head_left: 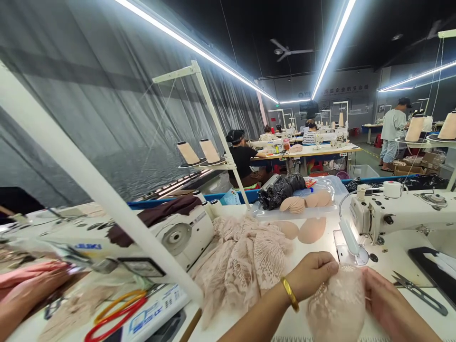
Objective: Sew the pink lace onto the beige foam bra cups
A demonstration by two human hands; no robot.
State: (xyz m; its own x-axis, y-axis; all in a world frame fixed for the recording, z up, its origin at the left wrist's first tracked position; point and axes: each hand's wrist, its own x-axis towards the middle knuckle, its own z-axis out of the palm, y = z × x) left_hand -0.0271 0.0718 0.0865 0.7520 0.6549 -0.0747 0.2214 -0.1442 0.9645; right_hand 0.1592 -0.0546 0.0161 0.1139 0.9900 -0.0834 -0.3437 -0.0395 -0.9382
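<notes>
Between my two hands a piece of beige lace fabric (337,304) hangs over the front of the table, slightly blurred. My left hand (315,273), with a gold bracelet at the wrist, pinches its upper left edge. At the right edge, my right hand (383,299) grips the same piece, its fingers partly hidden behind the cloth. Just beyond them stands the needle area of a white sewing machine (392,213). Thread snips (420,292) lie to the right of my right hand. A heap of beige lace (245,256) is spread left of my left forearm.
Beige oval pads (311,230) lie behind the lace, with more stacked on a clear plastic tray (335,190) beside a black plastic bundle (281,190). At left, a white post (107,190) crosses before another machine (178,232), where another person's hand (35,289) works.
</notes>
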